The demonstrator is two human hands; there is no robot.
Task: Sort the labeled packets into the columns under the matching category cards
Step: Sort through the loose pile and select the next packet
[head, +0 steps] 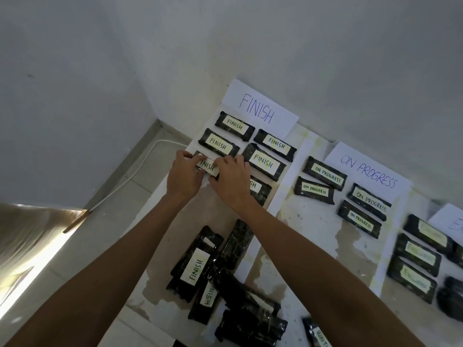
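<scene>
Nearest, by the near edge of the floor sheet (308, 221), lies a loose heap of dark packets (233, 296), and one on top shows a FINISH label (195, 267). Beyond it both bare forearms reach toward the far left corner. The left grip (184, 176) and right grip (231, 181) each pinch an end of one held FINISH packet (207, 167) with curled fingers. It sits third in the left row, but whether it rests on the sheet cannot be told. Just beyond are four laid FINISH packets (263, 163) under the FINISH card (258, 111). Further right, four ON PROGRESS packets (323, 176) lie by the ON PROGRESS card (368, 171) at the far edge.
</scene>
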